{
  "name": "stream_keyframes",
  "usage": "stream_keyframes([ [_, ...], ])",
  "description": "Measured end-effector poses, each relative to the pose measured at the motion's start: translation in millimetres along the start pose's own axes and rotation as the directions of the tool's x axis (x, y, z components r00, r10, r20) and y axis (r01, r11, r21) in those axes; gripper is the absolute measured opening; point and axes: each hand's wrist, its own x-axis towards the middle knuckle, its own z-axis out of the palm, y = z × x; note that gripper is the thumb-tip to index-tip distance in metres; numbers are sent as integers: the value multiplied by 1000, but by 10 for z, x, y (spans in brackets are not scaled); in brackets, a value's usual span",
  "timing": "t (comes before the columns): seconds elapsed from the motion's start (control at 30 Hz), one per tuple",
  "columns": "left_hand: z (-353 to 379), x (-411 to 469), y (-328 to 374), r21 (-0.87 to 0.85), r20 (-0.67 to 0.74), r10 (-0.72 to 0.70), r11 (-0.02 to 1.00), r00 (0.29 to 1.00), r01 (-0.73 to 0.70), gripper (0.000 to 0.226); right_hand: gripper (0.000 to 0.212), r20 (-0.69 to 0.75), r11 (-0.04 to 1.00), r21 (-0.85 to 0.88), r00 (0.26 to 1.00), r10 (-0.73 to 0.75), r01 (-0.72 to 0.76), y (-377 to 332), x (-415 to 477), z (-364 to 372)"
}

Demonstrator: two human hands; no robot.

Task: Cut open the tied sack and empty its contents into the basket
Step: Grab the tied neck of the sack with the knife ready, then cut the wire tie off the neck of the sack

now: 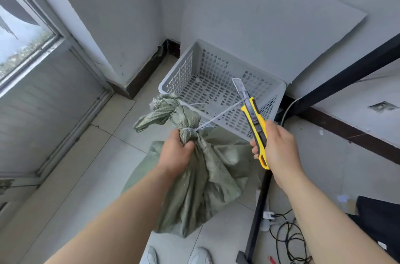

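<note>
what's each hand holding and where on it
The left hand grips the green sack by its bunched neck, just below the white tie. The right hand holds the yellow knife by the lower handle.

Head camera, looking steeply down, close

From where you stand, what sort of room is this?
Probably a bare utility or storage corner indoors: pale tiled floor, plain grey walls with dark skirting, an empty grey perforated plastic basket, loose black cables.

basket (218,82) open above, sack (203,173) (upright) before it
</note>
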Motion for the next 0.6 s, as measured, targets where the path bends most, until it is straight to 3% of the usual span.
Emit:
stream_keyframes([
  [0.13, -104, -114, -61, -109, -39, -4, 994, 999, 0, 59, 39, 10, 1000, -5, 1000, -10, 10, 32, -39, -84],
  [0.2, -149, -143, -94, -52, -36, 49, 997, 998, -51, 71, 36, 31, 1000, -21, 1000, -2, 3, 73, -84, -101],
  [0.27, -182, -156, -94, -8, -17, 76, 997, 997, -76, 66, 35, 56, 998, -52, 998, -23, 26, 106, -141, -106],
  [0.47, -223, -168, -36, -46, 68, -44, 998, 997, 47, 53, 29, 58, 978, -52, 979, -197, 200, 62, -326, -124],
  [0.6, -202, -184, -2, -84, 81, -14, 996, 997, 21, 51, 25, 299, 869, -350, 921, -251, 350, 119, -319, -127],
])
